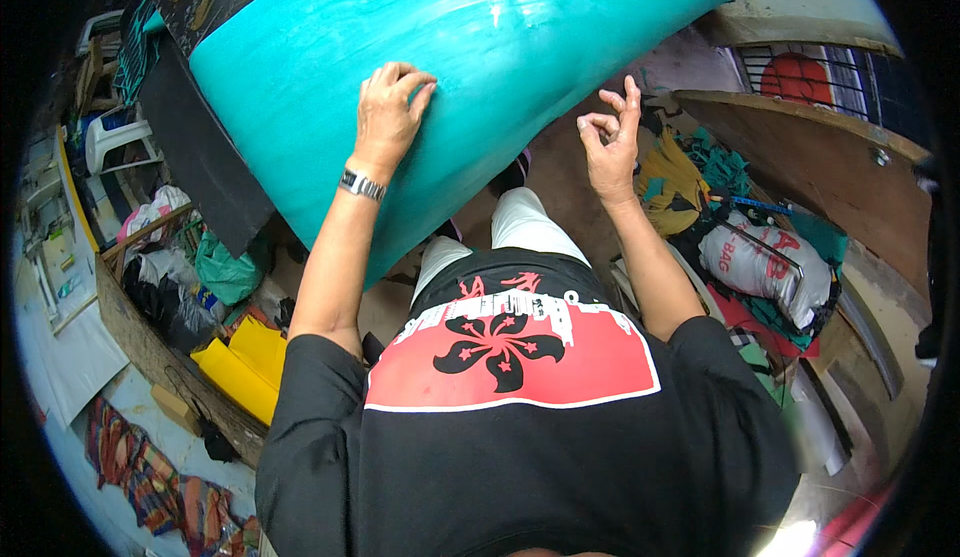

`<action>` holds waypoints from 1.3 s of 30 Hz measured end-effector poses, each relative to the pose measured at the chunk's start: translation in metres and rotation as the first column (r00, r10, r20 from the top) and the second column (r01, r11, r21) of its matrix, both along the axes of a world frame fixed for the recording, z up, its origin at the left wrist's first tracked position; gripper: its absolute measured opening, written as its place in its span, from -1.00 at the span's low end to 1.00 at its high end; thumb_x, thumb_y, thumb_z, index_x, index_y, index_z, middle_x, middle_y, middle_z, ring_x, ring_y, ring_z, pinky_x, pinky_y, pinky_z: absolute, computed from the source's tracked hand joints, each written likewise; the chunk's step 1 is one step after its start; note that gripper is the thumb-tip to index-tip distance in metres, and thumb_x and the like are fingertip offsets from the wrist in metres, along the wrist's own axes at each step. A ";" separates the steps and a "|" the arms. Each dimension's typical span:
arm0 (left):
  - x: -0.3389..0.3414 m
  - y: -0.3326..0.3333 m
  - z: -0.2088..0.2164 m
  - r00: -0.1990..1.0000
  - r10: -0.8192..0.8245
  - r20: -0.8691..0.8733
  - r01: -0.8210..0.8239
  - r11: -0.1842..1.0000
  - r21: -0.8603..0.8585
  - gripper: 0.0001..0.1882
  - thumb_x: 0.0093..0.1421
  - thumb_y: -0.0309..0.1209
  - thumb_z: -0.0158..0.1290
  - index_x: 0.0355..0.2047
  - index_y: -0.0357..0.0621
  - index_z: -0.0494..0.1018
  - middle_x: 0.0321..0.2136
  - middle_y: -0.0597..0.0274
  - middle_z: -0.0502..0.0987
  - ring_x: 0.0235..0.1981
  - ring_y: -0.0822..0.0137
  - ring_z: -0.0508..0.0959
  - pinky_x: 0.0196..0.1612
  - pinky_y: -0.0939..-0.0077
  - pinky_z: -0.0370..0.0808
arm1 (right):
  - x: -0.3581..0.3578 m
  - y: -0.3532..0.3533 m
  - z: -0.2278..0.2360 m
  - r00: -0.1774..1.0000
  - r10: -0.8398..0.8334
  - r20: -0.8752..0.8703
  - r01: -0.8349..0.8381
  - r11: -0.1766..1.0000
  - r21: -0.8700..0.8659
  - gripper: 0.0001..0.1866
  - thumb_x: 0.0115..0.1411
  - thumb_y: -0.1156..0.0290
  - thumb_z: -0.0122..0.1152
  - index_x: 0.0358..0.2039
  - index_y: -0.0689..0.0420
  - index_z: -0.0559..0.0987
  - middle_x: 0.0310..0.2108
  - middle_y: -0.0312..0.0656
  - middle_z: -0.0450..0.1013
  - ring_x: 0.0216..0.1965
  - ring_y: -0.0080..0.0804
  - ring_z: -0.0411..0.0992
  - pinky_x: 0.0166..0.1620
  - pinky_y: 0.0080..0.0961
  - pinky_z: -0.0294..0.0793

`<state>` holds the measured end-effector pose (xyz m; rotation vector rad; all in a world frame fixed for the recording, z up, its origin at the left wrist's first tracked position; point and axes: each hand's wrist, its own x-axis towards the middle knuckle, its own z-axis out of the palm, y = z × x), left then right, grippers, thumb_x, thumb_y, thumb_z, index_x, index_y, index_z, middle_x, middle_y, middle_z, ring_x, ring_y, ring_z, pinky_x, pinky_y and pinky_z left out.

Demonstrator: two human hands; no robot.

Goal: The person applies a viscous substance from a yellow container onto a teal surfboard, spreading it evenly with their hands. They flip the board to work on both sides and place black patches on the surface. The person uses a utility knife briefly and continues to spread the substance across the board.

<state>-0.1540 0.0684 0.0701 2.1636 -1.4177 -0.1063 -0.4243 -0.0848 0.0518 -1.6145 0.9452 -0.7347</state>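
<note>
A large sheet of smooth, shiny teal material (330, 47) spreads across the work surface in front of me, its near edge hanging over toward my legs. Above its middle part is my left hand (393, 112), fingers curled with thumb and forefinger close together; whether anything is between them is too small to make out. My right hand (612, 147) is raised just past the sheet's right edge, apart from it. Its thumb and forefinger are pinched, and the other fingers stick up. What the pinch holds, if anything, does not show.
A dark panel (205, 147) hangs along the sheet's left side. Further left are a white plastic stool (115, 142), a green bag (228, 265) and a folded yellow piece (245, 362). On the right lie a stuffed white sack (765, 267), yellow cloth (668, 177) and a brown board (800, 152).
</note>
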 end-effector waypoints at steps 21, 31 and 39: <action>0.007 -0.043 -0.008 0.866 -0.274 0.418 0.119 0.925 0.361 -0.90 0.04 -0.34 0.15 -0.50 -0.01 0.63 -0.35 0.26 0.55 -0.20 0.25 0.51 -0.11 0.28 0.30 | -0.059 0.095 -0.005 0.968 -0.127 -0.218 0.148 0.986 0.079 -0.04 0.10 0.63 0.22 0.44 -0.10 -0.02 0.11 -0.02 0.25 -0.32 -0.51 0.45 -0.19 -0.52 0.53; 0.003 -0.057 -0.009 0.557 -0.579 0.595 0.200 0.789 0.581 -0.80 0.13 -0.28 0.07 -0.31 -0.10 0.55 -0.33 0.14 0.53 -0.19 0.22 0.51 -0.11 0.25 0.32 | -0.071 0.103 -0.010 0.959 -0.149 -0.241 0.169 0.983 0.067 -0.01 0.08 0.64 0.25 0.45 -0.09 -0.04 0.13 0.01 0.23 -0.35 -0.53 0.43 -0.23 -0.56 0.53; 0.091 -0.025 0.027 0.988 0.107 -0.114 -0.111 0.993 -0.030 -0.70 0.34 -0.19 -0.11 -0.18 -0.18 0.38 -0.40 0.02 0.58 -0.44 0.09 0.59 -0.26 0.17 0.50 | -0.073 0.107 -0.010 0.994 -0.101 -0.044 0.110 0.912 0.396 -0.18 0.17 0.53 0.25 0.40 0.00 0.10 0.02 0.00 0.36 -0.28 -0.50 0.49 -0.20 -0.52 0.56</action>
